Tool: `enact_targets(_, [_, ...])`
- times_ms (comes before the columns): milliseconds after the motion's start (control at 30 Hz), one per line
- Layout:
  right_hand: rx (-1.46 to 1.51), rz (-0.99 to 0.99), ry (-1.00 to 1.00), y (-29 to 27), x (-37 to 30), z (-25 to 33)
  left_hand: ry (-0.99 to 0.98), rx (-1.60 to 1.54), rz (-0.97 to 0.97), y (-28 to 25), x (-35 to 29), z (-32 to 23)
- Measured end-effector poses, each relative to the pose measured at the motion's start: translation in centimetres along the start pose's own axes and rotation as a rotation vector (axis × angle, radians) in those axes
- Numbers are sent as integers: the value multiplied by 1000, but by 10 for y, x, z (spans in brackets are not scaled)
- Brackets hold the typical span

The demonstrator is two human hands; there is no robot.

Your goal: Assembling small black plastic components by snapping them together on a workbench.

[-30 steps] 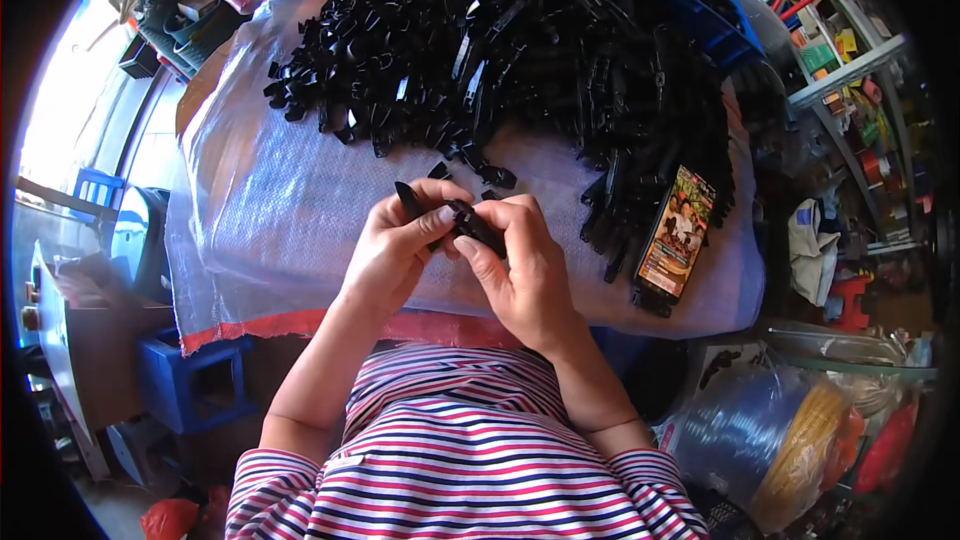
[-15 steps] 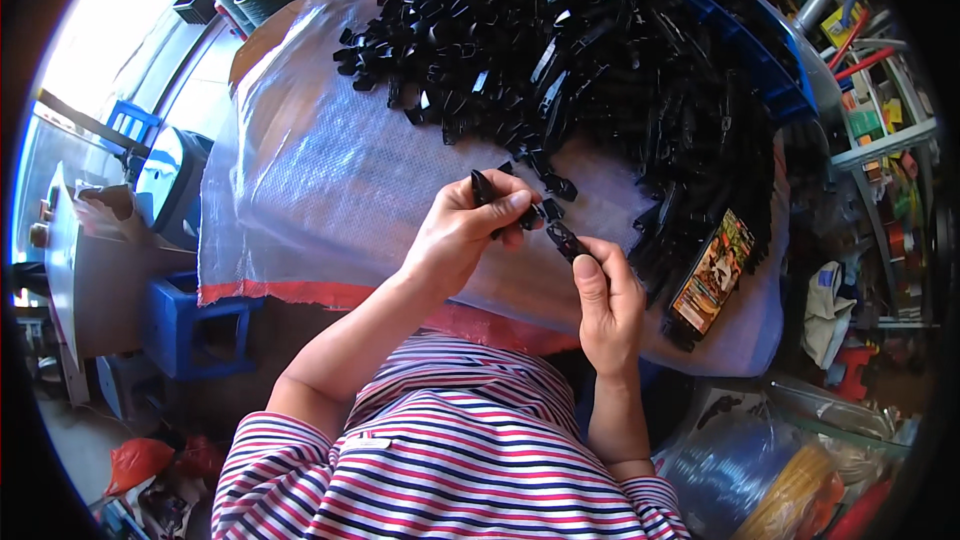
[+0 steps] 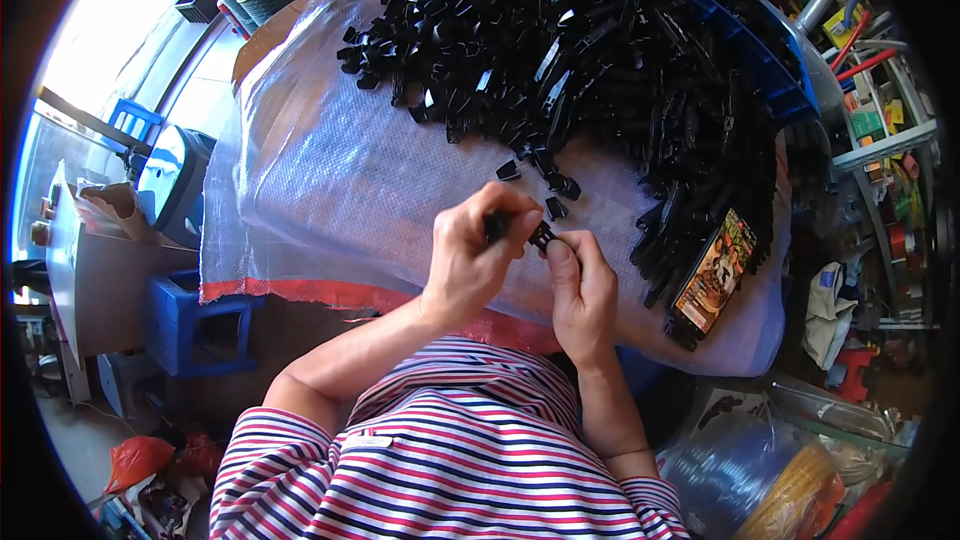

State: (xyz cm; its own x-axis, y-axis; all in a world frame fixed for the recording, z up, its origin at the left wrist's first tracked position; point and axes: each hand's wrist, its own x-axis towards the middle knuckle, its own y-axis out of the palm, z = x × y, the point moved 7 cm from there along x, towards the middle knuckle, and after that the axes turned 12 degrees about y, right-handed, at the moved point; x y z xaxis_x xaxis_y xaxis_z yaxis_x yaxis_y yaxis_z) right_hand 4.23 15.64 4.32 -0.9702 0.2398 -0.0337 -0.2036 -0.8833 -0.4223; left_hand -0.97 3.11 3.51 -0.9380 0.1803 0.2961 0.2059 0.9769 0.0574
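Note:
My left hand (image 3: 468, 258) is closed around a dark piece (image 3: 495, 227), mostly hidden by the curled fingers. Close beside it, my right hand (image 3: 586, 290) pinches a small black plastic part (image 3: 542, 237) between thumb and fingers. The left fingertips meet the upper end of that part; whether they grip it I cannot tell. Just beyond the hands, a few loose black clips (image 3: 557, 208) lie on a white woven sheet (image 3: 330, 180). Behind them spreads a large heap of similar black plastic parts (image 3: 520, 40).
A printed colour card (image 3: 716, 275) rests on black strips at the right. Blue crates (image 3: 745, 30) border the heap at the back. To the left stands a blue stool (image 3: 200, 325); at lower right lies a plastic-wrapped coil (image 3: 740, 470). Shelving (image 3: 885, 145) lines the right side.
My hands have come closer together, the right moving left and slightly down. My left hand has turned and curled over its dark piece. A loose clip the hand covered now shows on the sheet.

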Motion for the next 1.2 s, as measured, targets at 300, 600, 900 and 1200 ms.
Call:
enact_targets(300, [-275,117,-376,33,61,62,-230,-928,-58,-49,11,23])
enact_targets(600, [-843,-64,-662,99,98,53,-22,-731,-73,-109,53,33])
enact_targets(900, [-804,-94,-612,43,54,32,264,1218,158,-98,98,34])
enact_targets(1200, [-794,-158,-501,32,55,17,455,818,474,-48,72,16])
